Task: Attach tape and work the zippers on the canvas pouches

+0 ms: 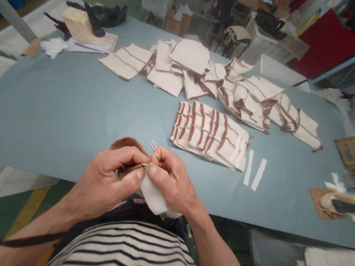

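My left hand (113,181) and my right hand (169,176) meet at the table's near edge, both closed. Between their fingertips they pinch the edge of a brown-and-white sewn piece (131,144). Its brown part curves up behind my left fingers, and a white flap (154,198) hangs below my right thumb. A small metal tool tip (153,145) sticks out by my right index finger; the rest of it is hidden, so its kind cannot be made out. Ahead and to the right lies an overlapping row of off-white panels with brown edging (211,131).
More off-white pieces (190,57) lie heaped along the back of the blue-grey table (50,109). Two white strips (258,175) sit right of the row. A dark-handled brush (349,206) rests on a board at right; a yellowish block (80,25) stands at back left.
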Motion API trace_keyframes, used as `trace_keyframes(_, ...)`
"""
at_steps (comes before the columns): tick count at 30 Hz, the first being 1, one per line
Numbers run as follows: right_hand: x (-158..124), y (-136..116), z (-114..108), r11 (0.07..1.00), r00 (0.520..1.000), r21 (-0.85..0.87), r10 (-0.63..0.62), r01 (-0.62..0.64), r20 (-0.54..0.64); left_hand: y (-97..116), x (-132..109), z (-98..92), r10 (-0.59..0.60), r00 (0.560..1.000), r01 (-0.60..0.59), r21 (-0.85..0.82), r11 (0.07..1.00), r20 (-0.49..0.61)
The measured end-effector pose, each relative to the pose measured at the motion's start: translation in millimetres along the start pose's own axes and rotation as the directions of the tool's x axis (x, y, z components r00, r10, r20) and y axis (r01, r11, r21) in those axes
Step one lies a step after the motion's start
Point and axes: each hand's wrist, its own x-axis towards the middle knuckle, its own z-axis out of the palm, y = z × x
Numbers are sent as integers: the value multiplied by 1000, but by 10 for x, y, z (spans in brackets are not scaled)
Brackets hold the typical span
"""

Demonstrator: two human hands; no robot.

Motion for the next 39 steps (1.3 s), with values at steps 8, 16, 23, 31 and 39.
trace_keyframes(8, 87, 94, -17, 962, 985, 226, 135, -156, 110, -6, 27, -43, -36, 997, 30, 88, 996, 72)
trace_keyframes(16, 59, 176, -19, 940, 981, 300, 120, -162, 155, -62, 45, -249, -4, 962, -17, 75, 997, 273)
trace_keyframes(23, 90, 320, 42, 930, 990, 343, 105, -130, 91, 45, 19, 59, -47, 999, 49, 88, 995, -18)
trace_keyframes(31, 78, 477, 13, 939, 986, 340, -16, -42, 167, 71, 20, -1, -100, 992, 95, 56, 994, 79)
trace_keyframes(39, -96, 231, -173, 975, 970, 220, -43, -11, 240, 195, 12, -50, -69, 975, 47, 107, 993, 209)
